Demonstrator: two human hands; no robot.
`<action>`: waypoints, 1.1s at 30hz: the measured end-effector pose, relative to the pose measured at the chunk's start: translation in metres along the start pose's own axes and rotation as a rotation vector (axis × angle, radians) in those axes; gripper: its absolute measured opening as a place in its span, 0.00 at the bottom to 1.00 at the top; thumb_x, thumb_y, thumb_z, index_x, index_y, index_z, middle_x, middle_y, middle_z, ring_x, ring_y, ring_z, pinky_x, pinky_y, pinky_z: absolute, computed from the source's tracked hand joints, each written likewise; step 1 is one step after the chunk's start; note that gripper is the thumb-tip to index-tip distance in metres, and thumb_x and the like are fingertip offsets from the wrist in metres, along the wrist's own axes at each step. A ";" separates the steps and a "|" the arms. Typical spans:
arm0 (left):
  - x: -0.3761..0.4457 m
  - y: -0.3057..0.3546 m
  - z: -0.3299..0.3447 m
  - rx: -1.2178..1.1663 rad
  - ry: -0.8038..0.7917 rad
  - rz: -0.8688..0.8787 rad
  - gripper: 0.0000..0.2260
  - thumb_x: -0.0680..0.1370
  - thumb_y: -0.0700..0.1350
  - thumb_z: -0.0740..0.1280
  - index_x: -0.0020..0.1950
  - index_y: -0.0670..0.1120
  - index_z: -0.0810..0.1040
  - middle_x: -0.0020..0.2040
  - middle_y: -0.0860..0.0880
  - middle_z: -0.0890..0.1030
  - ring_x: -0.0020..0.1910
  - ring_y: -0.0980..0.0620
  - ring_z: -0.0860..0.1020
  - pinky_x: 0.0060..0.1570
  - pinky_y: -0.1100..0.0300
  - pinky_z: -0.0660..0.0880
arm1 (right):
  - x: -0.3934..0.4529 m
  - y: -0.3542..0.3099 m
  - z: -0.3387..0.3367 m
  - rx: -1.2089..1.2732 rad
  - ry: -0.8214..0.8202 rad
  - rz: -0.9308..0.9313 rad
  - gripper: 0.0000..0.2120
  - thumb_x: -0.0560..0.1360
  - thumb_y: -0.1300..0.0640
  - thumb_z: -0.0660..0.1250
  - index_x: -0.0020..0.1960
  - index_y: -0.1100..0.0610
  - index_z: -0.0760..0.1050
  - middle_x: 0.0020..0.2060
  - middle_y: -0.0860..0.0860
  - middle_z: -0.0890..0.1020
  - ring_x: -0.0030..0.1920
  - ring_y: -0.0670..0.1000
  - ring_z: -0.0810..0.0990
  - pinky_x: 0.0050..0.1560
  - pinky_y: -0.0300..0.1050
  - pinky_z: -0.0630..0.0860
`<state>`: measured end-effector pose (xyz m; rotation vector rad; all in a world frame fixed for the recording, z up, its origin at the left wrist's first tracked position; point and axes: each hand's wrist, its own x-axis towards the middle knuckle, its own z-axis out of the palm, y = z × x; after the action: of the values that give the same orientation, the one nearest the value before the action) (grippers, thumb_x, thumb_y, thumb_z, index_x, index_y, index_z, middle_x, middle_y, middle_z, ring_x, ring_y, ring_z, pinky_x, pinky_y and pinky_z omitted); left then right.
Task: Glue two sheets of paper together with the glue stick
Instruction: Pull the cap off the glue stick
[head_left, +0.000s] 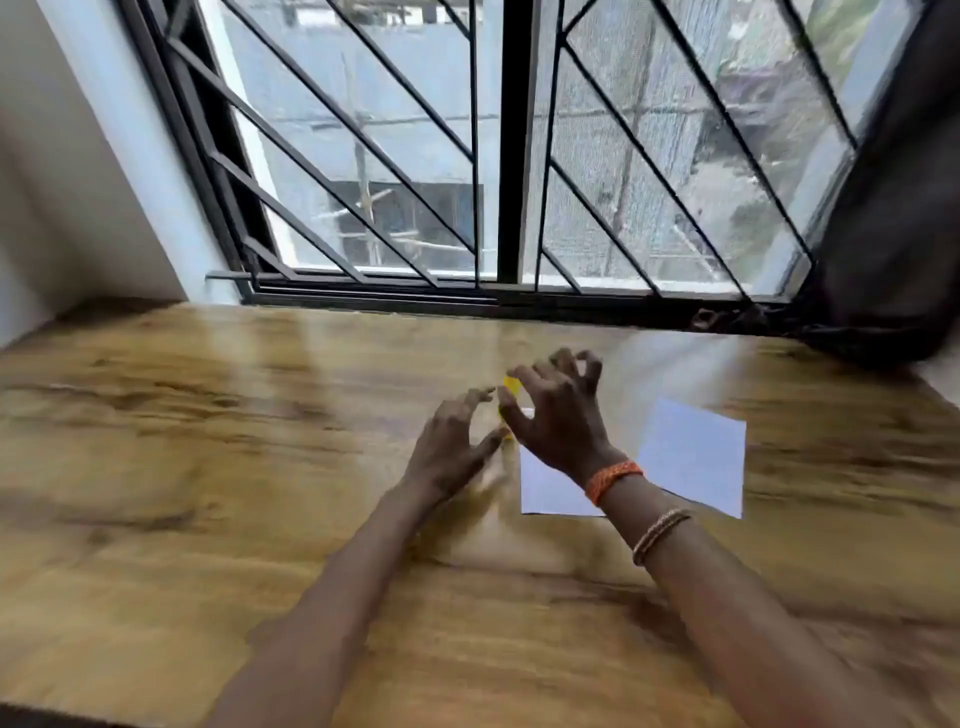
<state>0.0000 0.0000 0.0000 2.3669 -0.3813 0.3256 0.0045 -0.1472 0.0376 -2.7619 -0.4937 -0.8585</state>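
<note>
Both hands, left hand (449, 447) and right hand (558, 410), close half-curled around the yellow glue stick (511, 387), grip unclear through blur; best steady it before uncapping beside the paper sheets (691, 457).

We note daylight from the barred window (498, 156), pale glare streaks on the bench (208, 415), overall motion blur, and wide-angle bending of edges.

Over the wooden table (208, 467), the left hand (449, 452) and right hand (558, 415) reach with spread fingers around a blurred yellow glue stick (511, 387), beside two white paper sheets (693, 457) under a barred window (511, 156).
</note>
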 end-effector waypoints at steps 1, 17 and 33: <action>-0.002 -0.005 0.004 -0.012 0.008 0.011 0.20 0.74 0.46 0.67 0.65 0.45 0.71 0.62 0.46 0.77 0.62 0.45 0.73 0.61 0.49 0.70 | -0.009 -0.002 0.009 0.026 0.052 0.015 0.15 0.73 0.47 0.60 0.51 0.56 0.78 0.36 0.54 0.81 0.49 0.58 0.77 0.55 0.54 0.56; -0.004 -0.012 0.001 0.064 0.223 0.262 0.02 0.68 0.39 0.69 0.40 0.43 0.79 0.37 0.44 0.83 0.41 0.41 0.79 0.52 0.52 0.73 | -0.035 -0.028 0.035 0.202 0.201 -0.105 0.05 0.75 0.59 0.62 0.48 0.59 0.68 0.35 0.56 0.78 0.42 0.59 0.76 0.47 0.50 0.56; -0.011 -0.001 -0.010 0.246 0.430 0.383 0.09 0.72 0.50 0.69 0.49 0.47 0.81 0.41 0.50 0.86 0.39 0.48 0.83 0.67 0.55 0.57 | -0.029 -0.022 0.032 0.277 0.301 -0.103 0.10 0.67 0.68 0.64 0.45 0.58 0.69 0.29 0.53 0.75 0.35 0.57 0.76 0.39 0.45 0.51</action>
<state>-0.0109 0.0092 0.0030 2.3600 -0.6124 1.0922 -0.0097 -0.1246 -0.0025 -2.3247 -0.6464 -1.1129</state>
